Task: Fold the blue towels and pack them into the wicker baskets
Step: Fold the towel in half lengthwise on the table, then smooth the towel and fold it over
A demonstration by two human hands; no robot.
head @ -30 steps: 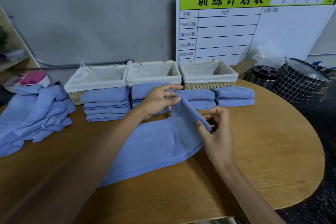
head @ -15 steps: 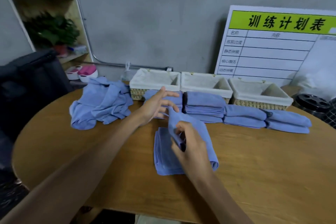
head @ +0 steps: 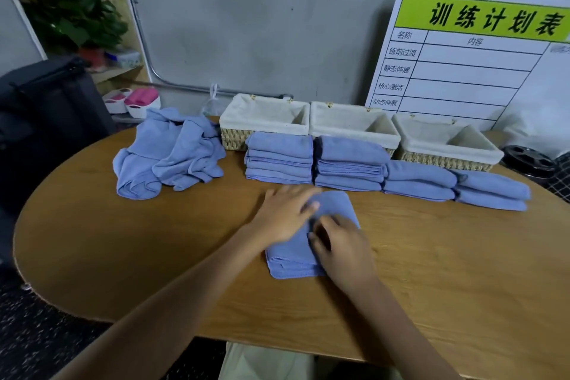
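A folded blue towel (head: 334, 206) lies flat on the wooden table (head: 129, 244) in front of me. My left hand (head: 285, 214) presses on its left part with straight fingers. My right hand (head: 342, 245) rests flat on its near right part. Behind it stand several stacks of folded blue towels (head: 279, 160), (head: 350, 163), (head: 419, 182), (head: 492, 191). Three wicker baskets with white liners (head: 265, 120), (head: 354, 126), (head: 447, 145) line the table's back edge, with no towels inside. A heap of unfolded blue towels (head: 169, 151) lies at the back left.
A white board with a green header (head: 475, 58) leans on the wall at the back right. A black round container (head: 527, 160) stands at the far right. A dark bag (head: 46, 114) and a shelf with a plant (head: 74, 21) are on the left.
The towel's raised half has come down onto the rest, and both hands now lie flat on the folded towel. The view has turned left.
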